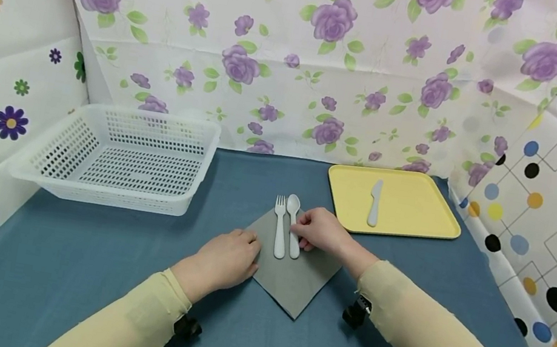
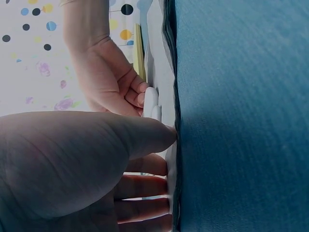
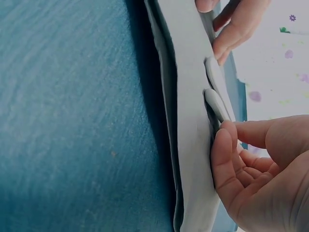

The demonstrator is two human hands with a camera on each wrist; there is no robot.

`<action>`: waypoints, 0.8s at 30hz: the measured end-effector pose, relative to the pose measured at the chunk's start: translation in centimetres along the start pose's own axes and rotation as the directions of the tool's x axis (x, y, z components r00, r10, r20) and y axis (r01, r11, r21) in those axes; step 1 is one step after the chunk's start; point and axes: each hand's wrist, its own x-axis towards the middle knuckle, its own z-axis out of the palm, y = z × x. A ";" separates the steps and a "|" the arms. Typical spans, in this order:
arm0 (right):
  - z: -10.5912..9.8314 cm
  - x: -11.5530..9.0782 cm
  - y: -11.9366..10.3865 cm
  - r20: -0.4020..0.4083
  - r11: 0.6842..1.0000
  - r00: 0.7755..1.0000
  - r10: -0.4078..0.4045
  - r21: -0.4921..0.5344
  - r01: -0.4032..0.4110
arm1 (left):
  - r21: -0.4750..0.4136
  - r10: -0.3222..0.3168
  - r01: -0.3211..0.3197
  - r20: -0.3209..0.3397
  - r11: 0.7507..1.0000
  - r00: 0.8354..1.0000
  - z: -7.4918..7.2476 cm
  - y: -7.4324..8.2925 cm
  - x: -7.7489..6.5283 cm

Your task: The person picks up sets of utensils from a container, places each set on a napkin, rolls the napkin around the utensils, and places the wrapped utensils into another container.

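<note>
A folded grey napkin (image 1: pixel 296 290) lies on the blue cloth, turned like a diamond. On it a white fork (image 1: pixel 280 228) and a white spoon (image 1: pixel 293 204) lie side by side, their handles toward me. My right hand (image 1: pixel 323 230) pinches the spoon's handle between thumb and fingers, as the right wrist view also shows. At the napkin's left edge rests my left hand (image 1: pixel 227 258); its thumb (image 2: pixel 149 135) and extended fingers touch the napkin in the left wrist view.
A white perforated basket (image 1: pixel 179 206) stands at the back left. Toward the back right is a yellow tray (image 1: pixel 418 212) with a white knife (image 1: pixel 375 203) on it. Flowered and dotted sheets hang around the blue cloth (image 1: pixel 91 265).
</note>
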 end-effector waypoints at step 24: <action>0.7 -0.1 -0.4 -0.034 0.997 0.999 -0.011 -0.072 0.008 | -0.002 0.000 0.000 0.033 1.000 0.999 0.0 -0.2 0.1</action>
